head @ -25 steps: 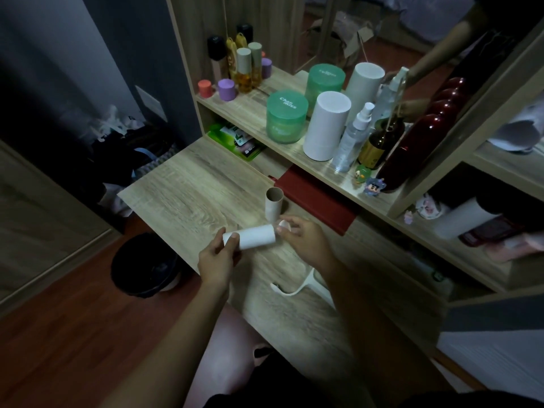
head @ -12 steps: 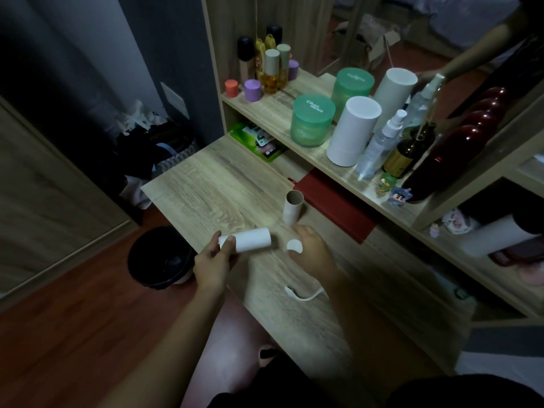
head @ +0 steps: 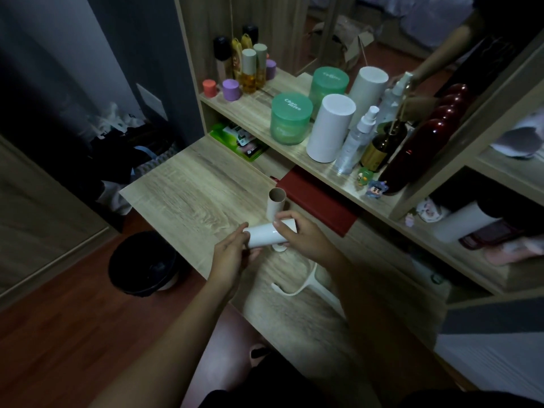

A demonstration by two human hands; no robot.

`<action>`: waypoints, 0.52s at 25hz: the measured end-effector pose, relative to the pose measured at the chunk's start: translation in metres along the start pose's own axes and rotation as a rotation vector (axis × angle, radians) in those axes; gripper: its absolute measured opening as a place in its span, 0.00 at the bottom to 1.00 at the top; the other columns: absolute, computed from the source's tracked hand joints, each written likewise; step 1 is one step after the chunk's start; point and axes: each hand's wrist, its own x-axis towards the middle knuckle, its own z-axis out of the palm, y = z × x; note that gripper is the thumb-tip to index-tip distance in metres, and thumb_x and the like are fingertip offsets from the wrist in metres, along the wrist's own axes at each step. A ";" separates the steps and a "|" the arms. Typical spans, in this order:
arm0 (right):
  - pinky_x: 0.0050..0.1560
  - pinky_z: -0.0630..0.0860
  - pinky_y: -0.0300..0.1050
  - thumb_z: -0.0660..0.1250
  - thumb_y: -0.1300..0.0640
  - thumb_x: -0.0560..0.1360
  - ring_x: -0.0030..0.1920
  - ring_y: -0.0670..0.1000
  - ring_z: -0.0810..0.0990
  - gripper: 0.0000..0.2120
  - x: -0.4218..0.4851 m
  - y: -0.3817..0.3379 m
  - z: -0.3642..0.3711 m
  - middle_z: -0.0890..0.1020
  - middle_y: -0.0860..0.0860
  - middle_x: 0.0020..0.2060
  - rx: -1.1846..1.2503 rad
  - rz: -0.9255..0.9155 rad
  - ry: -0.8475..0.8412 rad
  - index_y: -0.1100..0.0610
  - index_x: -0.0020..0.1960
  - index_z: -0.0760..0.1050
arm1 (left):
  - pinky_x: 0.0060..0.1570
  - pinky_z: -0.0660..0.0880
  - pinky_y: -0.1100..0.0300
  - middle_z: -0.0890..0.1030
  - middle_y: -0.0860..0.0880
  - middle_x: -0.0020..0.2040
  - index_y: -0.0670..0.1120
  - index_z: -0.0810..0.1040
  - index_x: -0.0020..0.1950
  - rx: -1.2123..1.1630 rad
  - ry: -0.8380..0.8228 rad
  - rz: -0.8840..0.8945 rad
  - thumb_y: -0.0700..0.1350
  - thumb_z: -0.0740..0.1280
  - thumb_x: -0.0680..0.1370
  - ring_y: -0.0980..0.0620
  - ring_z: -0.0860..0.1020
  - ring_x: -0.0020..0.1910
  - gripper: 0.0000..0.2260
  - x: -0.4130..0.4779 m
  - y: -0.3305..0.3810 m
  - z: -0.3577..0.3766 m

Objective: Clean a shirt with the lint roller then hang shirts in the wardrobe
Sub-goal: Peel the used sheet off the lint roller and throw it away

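Note:
A white lint roll (head: 266,236) lies sideways just above the wooden desk (head: 188,198), held at both ends. My left hand (head: 232,254) grips its left end and my right hand (head: 306,238) grips its right end with fingers over the top. A small white cap (head: 279,247) sits on the desk just below the roll. The white lint roller handle (head: 303,282) lies on the desk under my right forearm. An empty brown cardboard core (head: 276,201) stands upright just behind the roll. No shirt is in view.
A dark red book (head: 318,201) lies behind the core. The shelf (head: 259,113) holds green jars, a white cylinder (head: 329,128), spray bottles and small bottles. A black bin (head: 144,265) stands on the floor left of the desk. Dark clothes are piled at the left.
My right hand, which was off the roll beside the cap half a second ago, has come back onto the roll's right end. The camera view has shifted slightly.

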 end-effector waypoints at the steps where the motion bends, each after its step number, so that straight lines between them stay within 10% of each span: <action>1: 0.49 0.80 0.50 0.66 0.45 0.73 0.47 0.51 0.81 0.10 0.000 0.003 -0.003 0.80 0.47 0.46 -0.025 -0.008 0.020 0.47 0.52 0.74 | 0.55 0.76 0.51 0.81 0.47 0.48 0.45 0.74 0.65 0.029 -0.009 -0.010 0.40 0.63 0.78 0.43 0.79 0.47 0.15 0.002 -0.002 -0.002; 9: 0.48 0.80 0.53 0.70 0.53 0.72 0.46 0.50 0.80 0.06 -0.010 0.018 -0.022 0.79 0.47 0.43 0.065 0.018 0.133 0.49 0.45 0.73 | 0.53 0.77 0.54 0.81 0.46 0.47 0.45 0.75 0.63 0.172 0.045 0.026 0.44 0.68 0.76 0.49 0.80 0.44 0.16 0.008 -0.021 0.003; 13: 0.39 0.76 0.39 0.72 0.55 0.71 0.42 0.43 0.78 0.10 -0.019 0.021 -0.032 0.78 0.45 0.42 0.107 -0.006 0.246 0.55 0.47 0.71 | 0.50 0.73 0.64 0.80 0.49 0.51 0.47 0.75 0.62 0.742 0.016 0.185 0.43 0.70 0.73 0.50 0.79 0.52 0.18 0.009 -0.034 0.004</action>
